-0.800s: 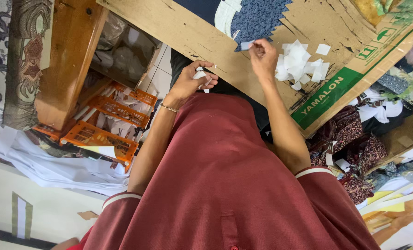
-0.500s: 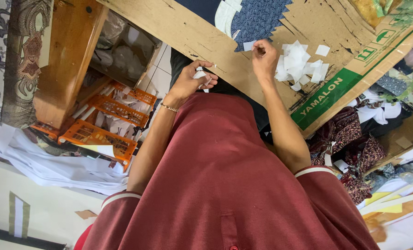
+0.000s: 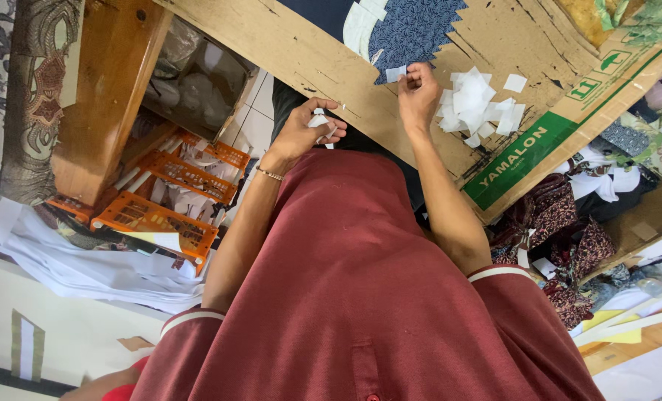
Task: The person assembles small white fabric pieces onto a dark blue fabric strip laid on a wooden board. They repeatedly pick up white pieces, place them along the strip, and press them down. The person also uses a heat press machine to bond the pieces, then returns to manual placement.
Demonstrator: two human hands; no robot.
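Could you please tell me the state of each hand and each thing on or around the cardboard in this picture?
Left hand: closed on small white paper pieces.
Right hand: pinching a white paper scrap at the blue cloth's edge.
Blue patterned cloth: lying flat on the cardboard, zigzag edge.
Paper pile: loose heap on the cardboard.
Cardboard sheet: flattened, laid out as a work surface.
Orange crates: lying on the floor, with white bits inside.

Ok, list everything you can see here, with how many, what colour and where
cardboard sheet: one, brown, across the top
blue cloth: one, dark blue patterned, on the cardboard
paper scraps: a pile, white, on the cardboard by the right hand
crates: several, orange, lower left
wooden post: one, brown, upper left
dark cloth: a heap, maroon patterned, right
shirt: one, maroon, centre
left hand: holds white paper pieces
right hand: pinches a white paper piece
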